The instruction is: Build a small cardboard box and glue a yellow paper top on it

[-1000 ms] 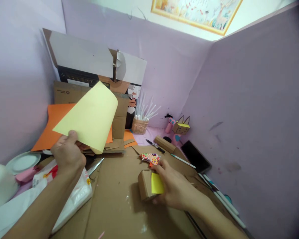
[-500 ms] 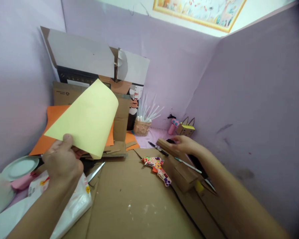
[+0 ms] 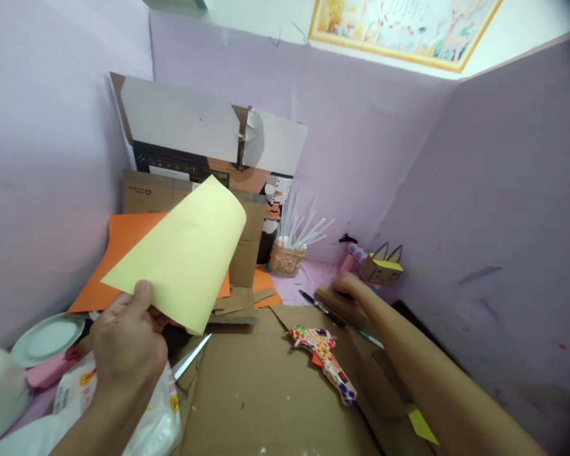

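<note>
My left hand (image 3: 128, 335) pinches the lower left edge of a sheet of pale yellow paper (image 3: 185, 253), thumb on top. The sheet is raised and curls at its right side. At the back right, my right hand (image 3: 350, 284) is curled over the far end of a folded cardboard strip (image 3: 344, 305); its fingers are mostly hidden, and what they hold, if anything, does not show. A black marker (image 3: 320, 308) lies just left of that hand. Nearer to me rests a flower-patterned glue gun (image 3: 323, 358). Under my right forearm, a pale pen (image 3: 371, 339) is partly covered.
Scissors (image 3: 192, 358) lie beside a white plastic bag (image 3: 159, 421) on the left. Orange paper (image 3: 97, 272) and cardboard boxes (image 3: 171, 117) stand behind. A basket (image 3: 287, 258) of glue sticks and a cardboard cat-eared box (image 3: 382, 271) are at the back.
My right hand has curled and turned downward near the cardboard strip, its forearm now over the pen. The left hand still holds the yellow paper. The whole view has shifted.
</note>
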`<state>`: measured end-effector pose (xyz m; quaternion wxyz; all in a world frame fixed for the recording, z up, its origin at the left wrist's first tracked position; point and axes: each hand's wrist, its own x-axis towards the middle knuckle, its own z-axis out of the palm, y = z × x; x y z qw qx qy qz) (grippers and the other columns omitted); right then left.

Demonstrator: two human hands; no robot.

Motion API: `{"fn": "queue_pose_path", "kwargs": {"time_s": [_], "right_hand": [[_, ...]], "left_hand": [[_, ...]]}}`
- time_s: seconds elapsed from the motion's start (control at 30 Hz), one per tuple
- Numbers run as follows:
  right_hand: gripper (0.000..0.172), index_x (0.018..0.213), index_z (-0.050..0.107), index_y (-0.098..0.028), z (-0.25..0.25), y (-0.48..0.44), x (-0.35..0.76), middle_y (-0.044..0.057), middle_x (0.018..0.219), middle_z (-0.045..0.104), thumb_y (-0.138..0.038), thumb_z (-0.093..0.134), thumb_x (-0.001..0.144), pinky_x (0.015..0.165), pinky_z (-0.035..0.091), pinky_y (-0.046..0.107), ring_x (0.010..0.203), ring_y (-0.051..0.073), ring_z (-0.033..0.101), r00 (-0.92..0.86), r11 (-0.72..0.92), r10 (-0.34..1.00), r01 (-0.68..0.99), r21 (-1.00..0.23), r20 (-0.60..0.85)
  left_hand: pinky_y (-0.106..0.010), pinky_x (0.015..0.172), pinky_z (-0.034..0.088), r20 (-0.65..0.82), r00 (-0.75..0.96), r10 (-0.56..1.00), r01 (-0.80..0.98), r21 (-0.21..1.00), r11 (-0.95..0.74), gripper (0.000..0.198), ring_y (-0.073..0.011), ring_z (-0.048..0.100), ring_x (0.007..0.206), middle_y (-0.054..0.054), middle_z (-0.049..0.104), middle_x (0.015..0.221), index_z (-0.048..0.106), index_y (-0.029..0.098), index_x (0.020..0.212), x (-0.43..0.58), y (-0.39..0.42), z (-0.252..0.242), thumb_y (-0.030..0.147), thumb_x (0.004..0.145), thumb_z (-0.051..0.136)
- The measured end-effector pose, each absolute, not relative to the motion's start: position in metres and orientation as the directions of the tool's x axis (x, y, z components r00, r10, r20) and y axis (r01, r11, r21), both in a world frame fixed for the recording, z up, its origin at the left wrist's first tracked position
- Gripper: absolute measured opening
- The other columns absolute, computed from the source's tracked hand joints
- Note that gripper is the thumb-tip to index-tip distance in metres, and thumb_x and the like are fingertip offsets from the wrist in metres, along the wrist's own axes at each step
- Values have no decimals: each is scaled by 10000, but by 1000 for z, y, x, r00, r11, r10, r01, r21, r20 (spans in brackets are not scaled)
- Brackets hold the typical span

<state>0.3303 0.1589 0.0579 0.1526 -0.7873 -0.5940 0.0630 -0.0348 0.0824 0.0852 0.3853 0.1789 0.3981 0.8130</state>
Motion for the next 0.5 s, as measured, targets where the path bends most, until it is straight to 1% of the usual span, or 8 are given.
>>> {"fn": "queue_pose_path", "kwargs": {"time_s": [0.07,0.13,0.2,0.23,0.3,0.4,0.43,0.5], "right_hand": [[274,1129,550,-182,64,162,317,77,1161,564,-297,536,881,809,501,383,977,202,584,303,-264,950,908,-325,74],[292,1134,542,-163,70,166,296,79,1147,570,-301,541,877,810,498,404,971,205,586,286,-239,954,905,-351,88],[307,1121,545,-153,75,166,269,76,1109,593,-321,555,865,821,489,407,956,204,592,220,-162,970,901,-402,102],[367,1129,538,-135,78,164,256,90,1081,611,-339,597,830,845,477,392,960,213,593,179,-115,978,894,-434,109],[431,1168,509,-119,83,154,233,124,1136,595,-343,604,812,908,435,392,1042,237,561,114,-32,984,868,-496,137],[437,1162,514,-136,89,127,212,127,1219,561,-296,631,773,935,416,386,1089,243,544,7,79,990,798,-597,141],[453,1167,511,-147,89,115,207,123,1223,565,-312,634,764,909,439,371,1073,234,560,-35,108,991,768,-631,126],[531,1234,449,-161,87,90,198,136,1256,549,-411,584,785,835,491,342,1063,218,581,-106,130,991,659,-741,80]], "left_hand": [[-198,366,372,-13,-650,759,-485,777,-402,207,-88,430,376,65,494,422,465,168,504,-35,83,85,114,657,592],[-206,388,400,-2,-652,758,-484,771,-414,193,-92,447,385,61,514,431,480,165,521,-36,82,85,105,676,579],[-225,441,453,6,-654,757,-486,764,-425,179,-94,472,403,56,543,451,499,157,539,-37,82,85,93,690,570],[-238,476,478,9,-649,761,-490,759,-428,169,-101,499,429,50,561,470,510,154,551,-38,82,85,90,696,568],[-257,541,509,11,-629,777,-511,748,-425,157,-111,542,482,44,577,492,522,148,566,-40,82,86,93,703,574],[-281,627,528,-16,-540,842,-602,707,-372,133,-108,554,496,43,593,526,533,151,599,-40,81,92,111,713,588],[-289,646,530,-29,-495,868,-636,693,-340,107,-108,554,495,34,608,554,548,151,624,-38,78,95,118,719,585],[-306,663,528,-42,-389,920,-683,683,-258,54,-127,577,527,-5,642,624,589,146,689,-32,68,102,143,738,566]]}}
